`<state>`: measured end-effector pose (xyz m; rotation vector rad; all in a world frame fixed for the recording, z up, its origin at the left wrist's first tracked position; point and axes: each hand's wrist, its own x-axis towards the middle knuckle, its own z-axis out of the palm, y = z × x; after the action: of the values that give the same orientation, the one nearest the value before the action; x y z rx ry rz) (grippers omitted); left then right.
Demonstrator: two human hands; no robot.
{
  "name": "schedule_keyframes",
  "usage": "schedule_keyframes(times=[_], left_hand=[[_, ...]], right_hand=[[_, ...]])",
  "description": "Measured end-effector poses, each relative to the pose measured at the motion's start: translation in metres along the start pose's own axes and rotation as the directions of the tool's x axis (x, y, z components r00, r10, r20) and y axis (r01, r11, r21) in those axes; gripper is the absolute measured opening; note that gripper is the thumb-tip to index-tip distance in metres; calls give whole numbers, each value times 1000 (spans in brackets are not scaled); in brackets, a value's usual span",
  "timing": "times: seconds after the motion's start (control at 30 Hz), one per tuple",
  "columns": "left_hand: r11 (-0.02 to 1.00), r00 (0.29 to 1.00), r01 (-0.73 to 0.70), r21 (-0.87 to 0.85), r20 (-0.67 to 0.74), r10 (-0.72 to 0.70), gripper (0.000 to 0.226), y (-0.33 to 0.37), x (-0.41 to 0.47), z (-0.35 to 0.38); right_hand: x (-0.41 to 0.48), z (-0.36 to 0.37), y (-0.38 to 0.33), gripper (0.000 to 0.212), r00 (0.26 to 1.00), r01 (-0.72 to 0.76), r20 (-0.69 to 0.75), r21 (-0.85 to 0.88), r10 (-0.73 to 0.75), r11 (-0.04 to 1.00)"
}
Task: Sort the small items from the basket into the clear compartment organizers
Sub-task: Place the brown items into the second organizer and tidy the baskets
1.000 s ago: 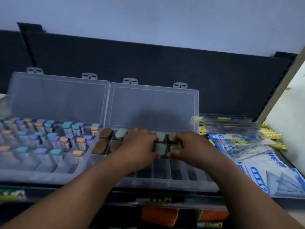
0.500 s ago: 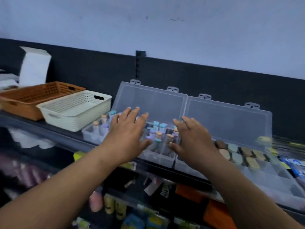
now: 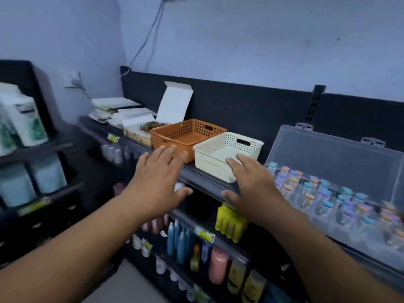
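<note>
Orange basket (image 3: 188,136) beside cream perforated basket (image 3: 227,154).

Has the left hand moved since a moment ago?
Yes. The left hand went leftward: half a second ago it was over the vial organizer, now it is in front of the orange basket.

Pale bluish painted wall (image 3: 240,40), thin grey cable (image 3: 150,38) hanging down it near the corner. Black back panel (image 3: 240,101) behind a dark metal shelf (image 3: 202,175). Lower racks hold blurred coloured plastic bottles (image 3: 179,239). Second black shelving unit (image 3: 41,147) at left. Light grey floor (image 3: 122,285). Lighting dim.
</note>
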<state>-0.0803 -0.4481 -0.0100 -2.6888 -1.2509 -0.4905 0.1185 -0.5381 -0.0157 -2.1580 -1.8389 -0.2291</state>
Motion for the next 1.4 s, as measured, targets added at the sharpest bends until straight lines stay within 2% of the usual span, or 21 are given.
schedule_keyframes(times=[0.27, 0.47, 0.8, 1.0, 1.2, 1.4], left_hand=[[988, 988, 153, 25, 7, -154, 87, -96, 18, 13], [981, 980, 195, 15, -40, -195, 84, -154, 73, 26], [970, 973, 230, -78, -2, -231, 83, -233, 188, 52], [970, 985, 174, -172, 43, -169, 81, -274, 247, 82], [965, 994, 26, -259, 105, 1, 78, -327, 333, 120], [943, 958, -141, -302, 198, 207, 71, -367, 406, 152]], right_hand=[[93, 30, -63, 76, 994, 96, 43, 47, -98, 994], [184, 57, -80, 77, 991, 118, 57, 92, -123, 989], [330, 80, -88, 75, 984, 125, 103, 175, -144, 977], [402, 100, -91, 73, 979, 62, 183, 175, -94, 983], [472, 127, -100, 71, 963, -65, 265, 60, 47, 996], [522, 157, -113, 65, 911, -180, 366, -64, 191, 982]])
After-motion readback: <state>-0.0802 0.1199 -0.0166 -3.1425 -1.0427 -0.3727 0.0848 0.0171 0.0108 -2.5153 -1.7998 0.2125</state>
